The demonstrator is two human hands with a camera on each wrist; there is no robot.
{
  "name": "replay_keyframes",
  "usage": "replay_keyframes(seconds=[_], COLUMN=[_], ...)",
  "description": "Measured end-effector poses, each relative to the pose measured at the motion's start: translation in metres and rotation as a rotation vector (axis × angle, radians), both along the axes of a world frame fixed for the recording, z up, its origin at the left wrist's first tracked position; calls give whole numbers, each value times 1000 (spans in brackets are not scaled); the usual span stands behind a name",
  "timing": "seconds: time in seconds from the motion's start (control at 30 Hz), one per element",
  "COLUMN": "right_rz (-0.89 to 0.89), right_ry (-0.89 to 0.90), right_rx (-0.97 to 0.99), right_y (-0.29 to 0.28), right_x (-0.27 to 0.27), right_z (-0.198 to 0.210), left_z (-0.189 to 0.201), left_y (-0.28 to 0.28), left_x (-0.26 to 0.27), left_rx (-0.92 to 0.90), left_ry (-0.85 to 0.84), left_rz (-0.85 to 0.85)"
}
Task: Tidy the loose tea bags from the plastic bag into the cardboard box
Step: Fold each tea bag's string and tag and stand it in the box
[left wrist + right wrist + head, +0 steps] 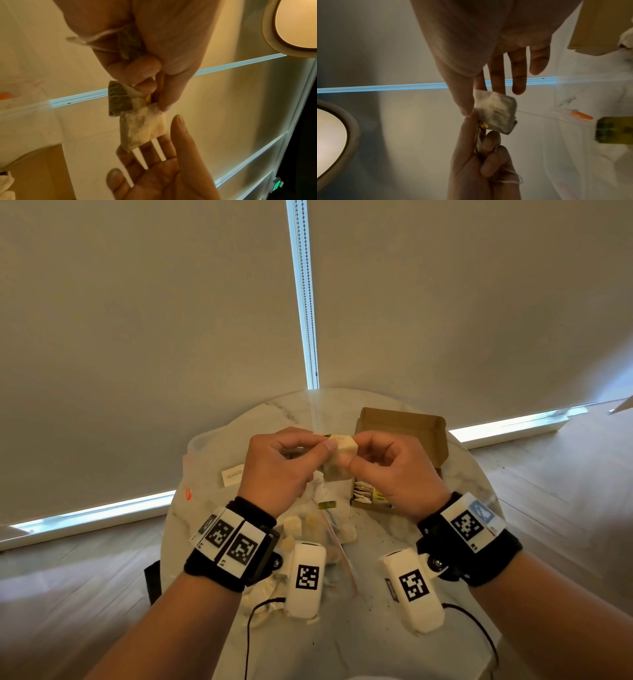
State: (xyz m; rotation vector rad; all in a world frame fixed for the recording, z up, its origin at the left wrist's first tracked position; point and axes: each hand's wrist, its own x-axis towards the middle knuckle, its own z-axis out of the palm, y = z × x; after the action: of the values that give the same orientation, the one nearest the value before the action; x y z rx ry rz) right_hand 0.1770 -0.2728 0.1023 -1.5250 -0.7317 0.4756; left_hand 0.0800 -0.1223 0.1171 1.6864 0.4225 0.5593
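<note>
Above the table, my two hands meet on a pale tea bag (342, 447) (142, 127) (494, 112). My left hand (325, 446) (154, 86) pinches its near edge and also grips other tea bags (126, 44) with their strings in curled fingers. My right hand (349, 461) (476, 102) pinches the same bag between thumb and forefinger, its other fingers held straight. The open cardboard box (404, 426) (599, 27) sits behind my right hand, with several tea bags (364, 494) packed in its near end. The clear plastic bag (205, 460) lies under and left of my hands, with loose tea bags (298, 525) on it.
Everything stands on a small round marble table (376, 631) dotted with tea crumbs. A white card (233, 474) lies at the left, and a green tag (327, 504) (614, 129) in the middle. Blinds with a bead chain (305, 302) hang close behind; wooden floor surrounds the table.
</note>
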Motion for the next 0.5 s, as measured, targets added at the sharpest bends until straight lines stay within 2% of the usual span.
replay_keyframes(seconds=[0.1,0.23,0.37,0.5], right_rz=[-102,-217,-330,-296], right_ry=[-55,-93,-228,-323], right_rx=[34,25,-41,-40], right_y=[3,2,3,11], right_x=[4,8,10,0], right_z=[2,0,-2,-1], left_z=[1,0,-5,-6], left_y=[0,2,1,-7], left_x=[-1,-2,-2,3], left_rx=[0,4,143,208], left_ry=[11,26,39,38], left_rz=[-13,57,50,-5])
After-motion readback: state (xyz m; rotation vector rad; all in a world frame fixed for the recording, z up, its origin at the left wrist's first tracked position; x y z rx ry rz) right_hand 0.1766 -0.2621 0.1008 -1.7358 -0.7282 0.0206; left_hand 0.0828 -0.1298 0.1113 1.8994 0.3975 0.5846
